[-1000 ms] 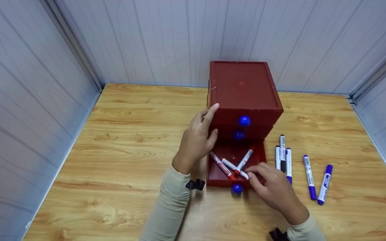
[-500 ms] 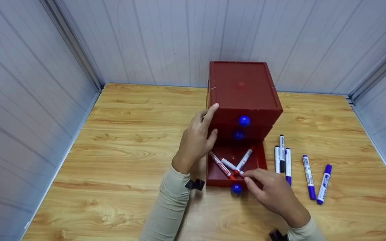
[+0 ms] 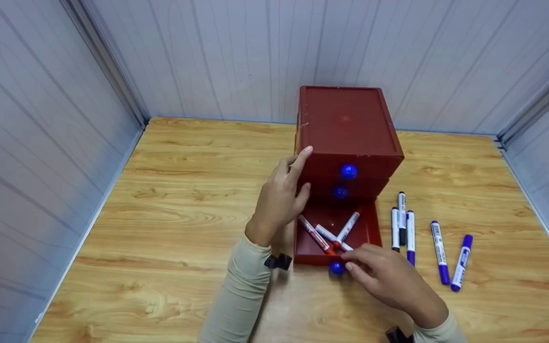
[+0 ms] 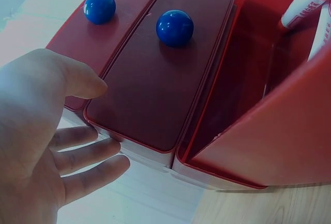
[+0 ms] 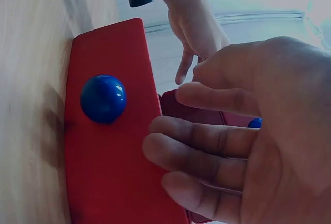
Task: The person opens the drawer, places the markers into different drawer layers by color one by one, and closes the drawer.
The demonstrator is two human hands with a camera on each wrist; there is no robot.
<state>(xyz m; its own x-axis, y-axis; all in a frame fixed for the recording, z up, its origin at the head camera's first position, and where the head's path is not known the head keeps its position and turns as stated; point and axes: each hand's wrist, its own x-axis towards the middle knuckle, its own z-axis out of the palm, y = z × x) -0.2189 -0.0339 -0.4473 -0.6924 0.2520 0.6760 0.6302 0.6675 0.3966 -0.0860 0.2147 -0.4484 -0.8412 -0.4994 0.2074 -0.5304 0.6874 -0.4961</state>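
Note:
A red three-drawer cabinet point(image 3: 346, 124) stands at the back of the wooden table point(image 3: 184, 190). Its bottom drawer point(image 3: 309, 247) is pulled out, and three red-capped markers point(image 3: 316, 236) lie crossed inside. My left hand point(image 3: 281, 197) rests against the cabinet's left side with straight fingers, the thumb point(image 4: 77, 79) at the edge of a shut drawer front. My right hand point(image 3: 384, 278) holds nothing. Its fingertips are at the drawer's front, just right of the blue knob point(image 3: 336, 268). In the right wrist view the knob point(image 5: 103, 99) is free of the fingers point(image 5: 207, 138).
Several markers lie on the table right of the drawer: a black-capped one point(image 3: 401, 216) and blue-capped ones point(image 3: 439, 252) point(image 3: 462, 262). Grey panel walls close in the table at the left, back and right. Two upper drawers with blue knobs point(image 3: 348, 171) are shut.
My right hand has drawn back from the markers inside the drawer, down to the drawer's front beside the knob. My left hand and the cabinet have stayed put.

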